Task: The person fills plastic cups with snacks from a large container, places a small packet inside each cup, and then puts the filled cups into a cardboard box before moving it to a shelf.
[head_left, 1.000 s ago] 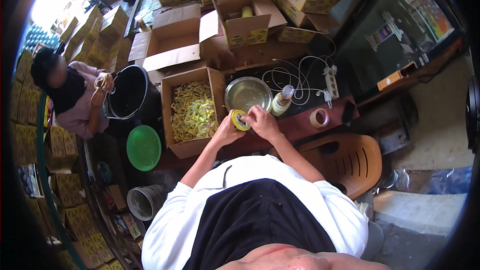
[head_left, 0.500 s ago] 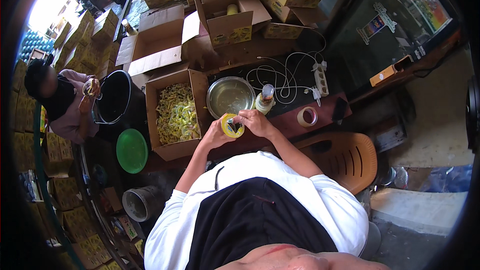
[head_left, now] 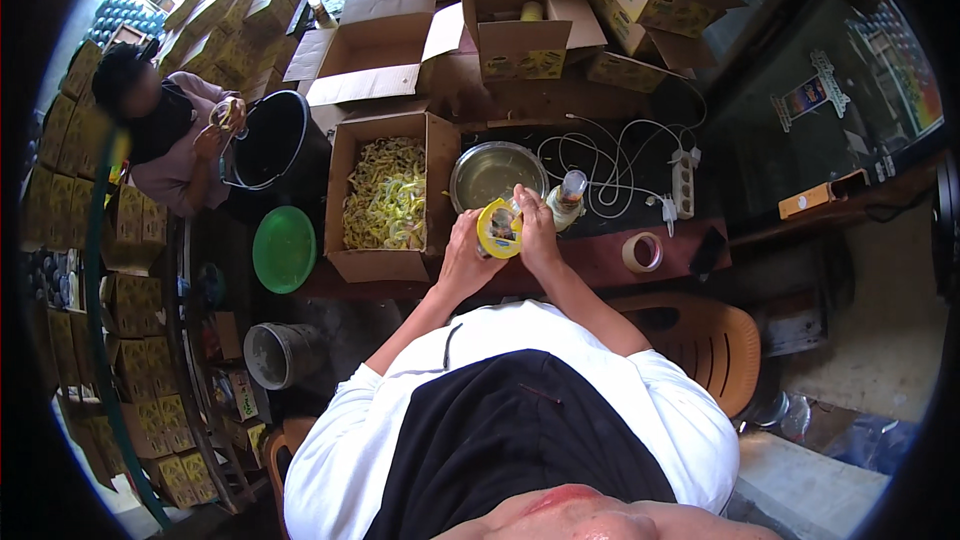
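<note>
Both hands meet over the table's near edge around a round container [head_left: 489,228] with a yellow band or rim and a dark, shiny middle. My left hand [head_left: 465,262] is closed around its left and lower side. Against its right side, my right hand [head_left: 540,238] presses with fingers raised; the fingertips are partly hidden. Just beyond the hands is a metal bowl [head_left: 462,168] holding pale liquid. A bottle [head_left: 565,208] with a clear cap stands right of the right hand. To the left, an open cardboard box [head_left: 440,180] holds many small yellow-and-white pieces.
A tape roll [head_left: 630,252], a white power strip [head_left: 682,188] and loose cables lie to the right. Open cartons [head_left: 372,84] line the back. At left, a person [head_left: 165,140] stands by a black bucket [head_left: 312,155]; a green round lid [head_left: 284,249] is nearer. An orange chair [head_left: 735,340] stands right.
The view has turned, so the scene sits farther right. The container is tilted with its round face more toward me. My right hand has gone from pinching at its rim to its right side.
</note>
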Motion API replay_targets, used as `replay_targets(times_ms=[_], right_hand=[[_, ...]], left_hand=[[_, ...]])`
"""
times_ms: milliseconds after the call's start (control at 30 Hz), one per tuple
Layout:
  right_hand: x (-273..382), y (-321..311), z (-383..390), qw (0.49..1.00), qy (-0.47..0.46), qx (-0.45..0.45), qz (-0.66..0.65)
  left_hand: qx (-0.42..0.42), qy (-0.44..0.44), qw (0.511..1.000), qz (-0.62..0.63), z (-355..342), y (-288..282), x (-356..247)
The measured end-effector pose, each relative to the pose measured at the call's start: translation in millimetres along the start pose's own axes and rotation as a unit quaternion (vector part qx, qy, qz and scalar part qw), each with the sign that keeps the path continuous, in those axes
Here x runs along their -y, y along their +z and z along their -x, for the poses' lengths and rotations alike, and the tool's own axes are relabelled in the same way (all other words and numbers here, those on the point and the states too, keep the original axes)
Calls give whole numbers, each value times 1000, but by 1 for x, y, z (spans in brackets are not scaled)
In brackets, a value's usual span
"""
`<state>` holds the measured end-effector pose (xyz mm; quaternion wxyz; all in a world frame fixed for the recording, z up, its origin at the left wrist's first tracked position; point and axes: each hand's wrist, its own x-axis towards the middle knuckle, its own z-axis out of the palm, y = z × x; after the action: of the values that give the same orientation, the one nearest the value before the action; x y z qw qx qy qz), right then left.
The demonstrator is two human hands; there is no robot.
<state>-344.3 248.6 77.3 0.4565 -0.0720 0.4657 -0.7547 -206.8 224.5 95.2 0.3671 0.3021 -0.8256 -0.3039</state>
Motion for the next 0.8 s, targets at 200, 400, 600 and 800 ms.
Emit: replay_targets(times_ms=[200,400,600,800], right_hand=[[38,7,4,806,-213,306,461],[45,35,-17,674,-387,297,555],[-25,15,-99,861,-292,65,411],[-8,7,-92,949,11,210,237]], left_hand=[[228,-119,951,173,-12,-34,2],[182,-181,940,224,-9,-17,25],[92,-39,994,-42,-32,-12,3],[81,-153,985,-16,-9,-5,25]])
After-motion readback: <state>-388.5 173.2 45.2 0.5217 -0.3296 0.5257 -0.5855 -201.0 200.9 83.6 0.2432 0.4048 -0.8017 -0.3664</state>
